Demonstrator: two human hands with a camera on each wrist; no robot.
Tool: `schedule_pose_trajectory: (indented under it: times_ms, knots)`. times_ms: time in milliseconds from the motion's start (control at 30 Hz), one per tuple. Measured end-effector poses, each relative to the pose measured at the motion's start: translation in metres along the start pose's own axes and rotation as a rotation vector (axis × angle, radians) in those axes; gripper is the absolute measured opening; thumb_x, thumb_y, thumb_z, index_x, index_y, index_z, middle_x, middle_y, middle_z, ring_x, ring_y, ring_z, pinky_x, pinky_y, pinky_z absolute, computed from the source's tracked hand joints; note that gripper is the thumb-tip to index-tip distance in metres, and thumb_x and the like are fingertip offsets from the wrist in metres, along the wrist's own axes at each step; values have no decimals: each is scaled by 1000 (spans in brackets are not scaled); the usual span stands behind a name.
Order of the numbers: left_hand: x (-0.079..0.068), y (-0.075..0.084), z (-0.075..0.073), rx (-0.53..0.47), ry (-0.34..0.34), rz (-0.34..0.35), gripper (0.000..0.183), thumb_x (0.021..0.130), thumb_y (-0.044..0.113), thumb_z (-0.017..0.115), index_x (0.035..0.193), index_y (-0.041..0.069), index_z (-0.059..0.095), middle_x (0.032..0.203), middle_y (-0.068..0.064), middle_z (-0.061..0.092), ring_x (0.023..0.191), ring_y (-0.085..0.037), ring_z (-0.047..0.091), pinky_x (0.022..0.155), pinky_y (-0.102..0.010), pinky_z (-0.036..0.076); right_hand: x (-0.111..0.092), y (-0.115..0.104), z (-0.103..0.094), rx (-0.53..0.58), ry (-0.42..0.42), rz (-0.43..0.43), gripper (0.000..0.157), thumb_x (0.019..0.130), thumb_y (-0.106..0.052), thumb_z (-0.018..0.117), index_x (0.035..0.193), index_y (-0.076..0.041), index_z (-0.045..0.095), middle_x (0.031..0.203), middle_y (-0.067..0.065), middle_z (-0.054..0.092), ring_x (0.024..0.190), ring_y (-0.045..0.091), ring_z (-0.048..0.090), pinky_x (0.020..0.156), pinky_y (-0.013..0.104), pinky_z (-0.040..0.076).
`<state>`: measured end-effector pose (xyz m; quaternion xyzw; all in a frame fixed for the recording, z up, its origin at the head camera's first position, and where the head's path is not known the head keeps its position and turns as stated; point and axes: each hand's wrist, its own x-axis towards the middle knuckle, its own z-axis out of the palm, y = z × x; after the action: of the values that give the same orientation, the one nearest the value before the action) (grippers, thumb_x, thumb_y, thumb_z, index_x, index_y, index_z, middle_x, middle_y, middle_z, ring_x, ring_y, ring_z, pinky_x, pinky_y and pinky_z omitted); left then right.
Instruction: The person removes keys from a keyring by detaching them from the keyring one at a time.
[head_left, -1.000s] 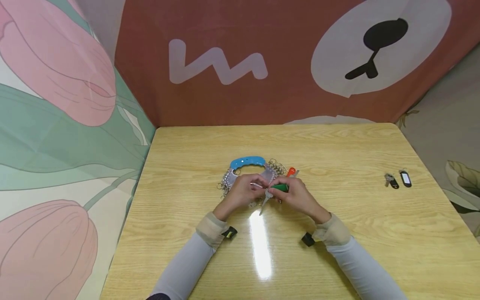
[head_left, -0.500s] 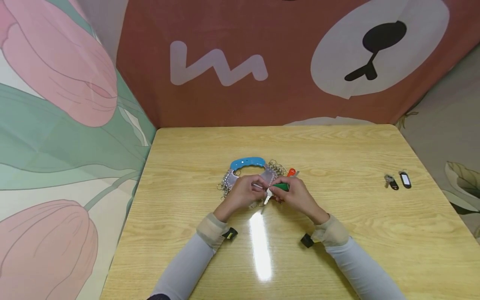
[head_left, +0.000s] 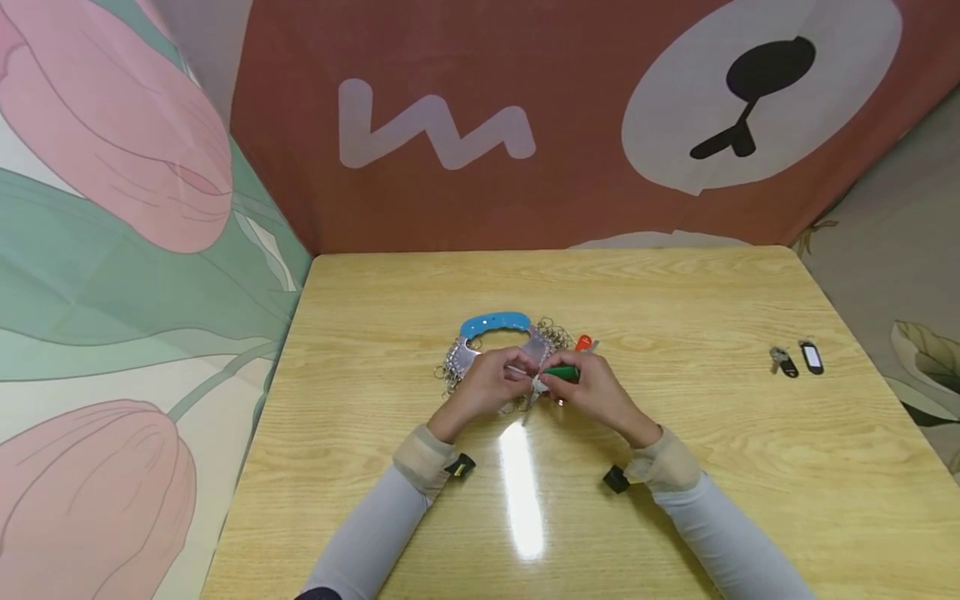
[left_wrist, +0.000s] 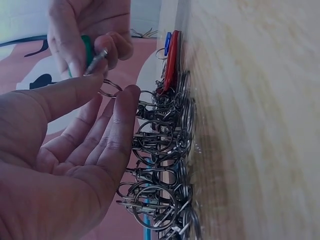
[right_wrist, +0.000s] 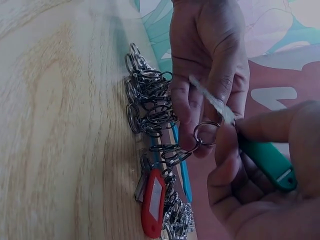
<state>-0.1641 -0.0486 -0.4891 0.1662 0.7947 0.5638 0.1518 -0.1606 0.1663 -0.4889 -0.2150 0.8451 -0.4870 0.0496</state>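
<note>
In the head view my left hand (head_left: 491,379) and right hand (head_left: 592,387) meet over the front of a key ring holder with a blue handle (head_left: 495,323). My left thumb and fingertips pinch a split ring (right_wrist: 195,131) linked to the holder's row of rings. A green key tag (right_wrist: 269,164) is pinched between my right thumb and fingers. A silver key (right_wrist: 212,102) sticks out beside the tag, near the split ring. Whether the key's own loop touches that ring cannot be made out.
A red key tag (right_wrist: 153,202) with a key hangs at the holder's right side. Many metal clasps and rings (left_wrist: 155,195) crowd its edge. Far right on the wooden table (head_left: 675,300) lie a black tag with keys (head_left: 787,367) and another black tag (head_left: 811,357).
The key between my hands has turned, swinging a little and changing its angle. Both hands stay almost in place, still holding the ring and the green tag.
</note>
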Motion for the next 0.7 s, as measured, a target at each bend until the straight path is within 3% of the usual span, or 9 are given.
schedule_pose_trajectory:
  times_ms: [167,433,700]
  knots:
    - [1,1,1,-1,8,4,21,95,-5,71,116,-4,71,121,-22,74,106,-33,76,86,-24,62,0,1,0,-14,-12,-44,9,94,-4,78,100,-10,76,96,6,75,78,14,66,70,32,59]
    - [1,1,1,-12,16,13,19,94,-7,71,113,-4,72,119,-21,74,105,-32,76,87,-25,62,1,-1,-1,10,-19,-44,8,95,-5,78,101,-8,76,96,5,76,80,14,67,73,26,58]
    - [-1,1,2,31,36,21,22,88,-10,75,106,1,70,109,-16,77,100,-26,76,84,-23,62,1,3,2,-68,16,-38,9,94,-3,77,101,-9,77,92,3,75,76,11,65,67,25,55]
